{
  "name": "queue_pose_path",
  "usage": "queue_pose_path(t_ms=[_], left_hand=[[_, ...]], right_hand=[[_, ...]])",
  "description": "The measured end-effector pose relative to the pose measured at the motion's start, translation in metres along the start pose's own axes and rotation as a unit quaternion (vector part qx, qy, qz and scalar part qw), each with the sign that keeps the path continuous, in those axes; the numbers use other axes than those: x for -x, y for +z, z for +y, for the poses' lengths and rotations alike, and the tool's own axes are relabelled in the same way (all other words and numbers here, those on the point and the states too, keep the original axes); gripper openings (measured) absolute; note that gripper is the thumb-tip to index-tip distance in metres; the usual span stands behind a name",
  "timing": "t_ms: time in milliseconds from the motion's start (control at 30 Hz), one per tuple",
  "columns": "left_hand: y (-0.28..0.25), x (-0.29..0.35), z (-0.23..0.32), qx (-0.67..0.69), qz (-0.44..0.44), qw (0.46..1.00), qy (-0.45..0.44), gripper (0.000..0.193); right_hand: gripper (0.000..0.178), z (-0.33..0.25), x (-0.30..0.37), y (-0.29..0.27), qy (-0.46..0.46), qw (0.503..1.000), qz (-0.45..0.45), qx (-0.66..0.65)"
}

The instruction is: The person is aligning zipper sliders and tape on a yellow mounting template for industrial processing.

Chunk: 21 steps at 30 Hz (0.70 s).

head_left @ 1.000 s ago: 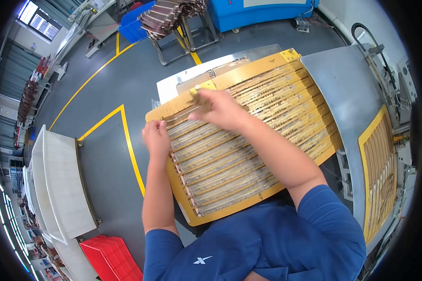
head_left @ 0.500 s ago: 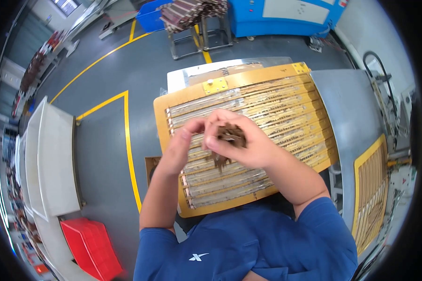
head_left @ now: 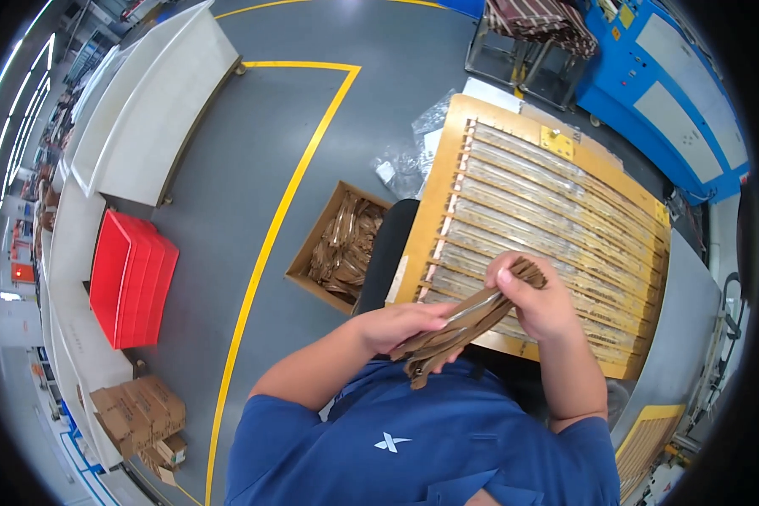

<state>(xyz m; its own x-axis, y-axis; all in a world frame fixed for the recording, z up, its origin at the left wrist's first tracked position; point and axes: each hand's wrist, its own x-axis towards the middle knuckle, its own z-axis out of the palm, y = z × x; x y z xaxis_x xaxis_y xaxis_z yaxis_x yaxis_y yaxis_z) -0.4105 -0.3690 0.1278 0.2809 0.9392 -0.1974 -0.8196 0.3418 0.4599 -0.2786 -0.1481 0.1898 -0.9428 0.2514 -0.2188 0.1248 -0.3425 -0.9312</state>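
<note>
A bundle of long, thin brown strips [head_left: 472,322] slants across in front of my chest, its lower left end uneven and fanned out. My right hand [head_left: 541,297] is closed around the upper right end, thumb over the top and the strip ends sticking out past the fingers. My left hand [head_left: 401,326] grips the bundle nearer its lower end; some of its fingers are hidden beneath the strips. Behind the hands lies a yellow slotted board [head_left: 434,190], with rows of narrow slats and clear film across it.
On the floor to the left stands an open cardboard box [head_left: 308,244] full of similar brown strips. Crumpled clear plastic [head_left: 405,164] lies beyond it. A red bin [head_left: 131,282], white tubs [head_left: 164,118] and stacked cartons [head_left: 143,413] are farther left. A blue machine [head_left: 649,93] stands far right.
The view has swung left, bringing the cardboard box into sight. The bundle, earlier held end-on over the board, now lies slanted and lower, close to my body, with my left hand along it.
</note>
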Motion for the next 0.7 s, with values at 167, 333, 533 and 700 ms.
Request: queue_pose_path(t_ms=[167,333,533,700], left_hand=[[-0.028,0.086,-0.017,-0.090,0.168,0.980,0.061,0.069],[-0.064,0.181,-0.032,0.008,0.304,0.946,0.114,0.057],[-0.166,0.229,-0.072,0.018,0.494,0.865,0.085,0.024],[-0.254,0.221,-0.111,0.050,0.549,0.833,-0.038,0.025]], right_hand=[[0.021,0.030,-0.012,0.027,0.029,0.998,-0.032,0.043],[0.021,0.048,0.021,0.012,0.112,0.990,-0.054,0.066],[0.015,0.077,0.075,0.006,0.203,0.971,-0.083,0.093],[0.019,0.095,0.095,0.003,0.225,0.962,-0.105,0.113]])
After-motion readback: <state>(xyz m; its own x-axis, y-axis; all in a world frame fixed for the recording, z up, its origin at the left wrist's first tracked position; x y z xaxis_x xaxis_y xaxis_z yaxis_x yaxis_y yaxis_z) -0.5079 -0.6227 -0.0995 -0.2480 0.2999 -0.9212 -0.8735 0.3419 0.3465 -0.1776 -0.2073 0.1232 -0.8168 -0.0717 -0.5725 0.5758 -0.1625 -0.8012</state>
